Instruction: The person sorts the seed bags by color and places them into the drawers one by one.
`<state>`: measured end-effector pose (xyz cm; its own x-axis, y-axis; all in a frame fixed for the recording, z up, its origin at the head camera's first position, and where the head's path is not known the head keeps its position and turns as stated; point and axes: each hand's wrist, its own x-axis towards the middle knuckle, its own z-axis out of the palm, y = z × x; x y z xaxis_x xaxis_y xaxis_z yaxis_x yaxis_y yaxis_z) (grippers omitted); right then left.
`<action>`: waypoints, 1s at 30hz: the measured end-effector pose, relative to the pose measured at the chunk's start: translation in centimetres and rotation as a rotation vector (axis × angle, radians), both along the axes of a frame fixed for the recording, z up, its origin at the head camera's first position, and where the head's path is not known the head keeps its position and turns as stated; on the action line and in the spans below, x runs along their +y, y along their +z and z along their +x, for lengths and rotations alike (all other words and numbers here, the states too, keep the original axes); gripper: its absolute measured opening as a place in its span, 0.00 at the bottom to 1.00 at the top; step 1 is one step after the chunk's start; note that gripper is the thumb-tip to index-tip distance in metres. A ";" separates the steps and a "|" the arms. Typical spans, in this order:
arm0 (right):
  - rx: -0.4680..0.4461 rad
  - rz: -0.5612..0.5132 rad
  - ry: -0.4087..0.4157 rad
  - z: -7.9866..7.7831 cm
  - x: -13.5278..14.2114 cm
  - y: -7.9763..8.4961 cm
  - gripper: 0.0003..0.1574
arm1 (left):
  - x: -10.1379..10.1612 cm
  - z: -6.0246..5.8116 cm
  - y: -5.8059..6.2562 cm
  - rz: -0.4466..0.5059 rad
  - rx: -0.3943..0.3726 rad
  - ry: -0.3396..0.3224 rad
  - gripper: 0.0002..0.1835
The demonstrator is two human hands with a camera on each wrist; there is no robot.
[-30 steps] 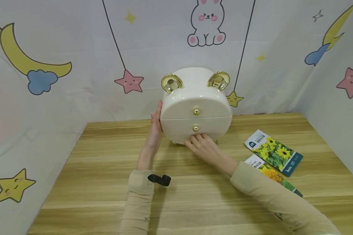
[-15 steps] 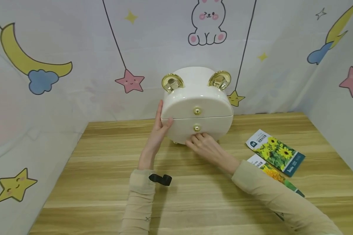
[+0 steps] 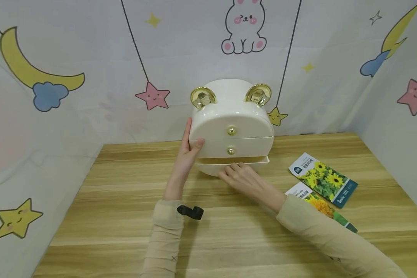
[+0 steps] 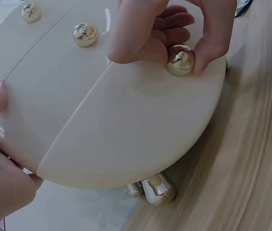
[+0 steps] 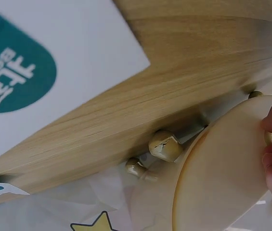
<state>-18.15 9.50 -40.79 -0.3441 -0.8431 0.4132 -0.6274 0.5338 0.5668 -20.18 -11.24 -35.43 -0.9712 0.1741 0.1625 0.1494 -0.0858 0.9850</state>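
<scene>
A white drawer box [image 3: 233, 108] with a rounded front, gold ears and gold knobs stands at the back of the table. Its bottom drawer [image 3: 208, 169] is pulled partly out, while the upper two fronts are flush. My right hand [image 3: 244, 177] pinches the lowest gold knob [image 4: 180, 60] between thumb and fingers; the head view hides this knob. With its fingers along the left side and thumb on the front, my left hand [image 3: 185, 158] holds the box. Little of the drawer's inside can be seen.
Two flower seed packets, one with yellow sunflowers [image 3: 324, 179] and one with an orange bloom [image 3: 321, 207], lie on the wooden table [image 3: 125, 216] at the right, partly under the right forearm. A printed cloth wall [image 3: 180, 46] stands close behind the box.
The bottom drawer has slid out toward me, with my right hand drawing its knob. My left thumb has come onto the front of the box.
</scene>
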 end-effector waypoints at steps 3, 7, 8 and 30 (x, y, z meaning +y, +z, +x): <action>-0.003 0.006 0.004 0.5 0.1 0.0 0.09 | 0.2 0.0 -0.1 0.009 0.022 0.013 0.36; -0.004 0.010 0.026 1.2 0.1 0.3 0.07 | 0.1 -0.1 -0.2 0.012 0.024 0.026 0.37; -0.002 0.009 0.031 1.4 0.1 0.4 0.07 | 0.1 -0.1 -0.1 0.011 0.022 0.027 0.37; -0.058 0.047 0.048 5.9 0.8 1.1 0.13 | 0.1 0.1 0.2 0.015 -0.013 -0.005 0.38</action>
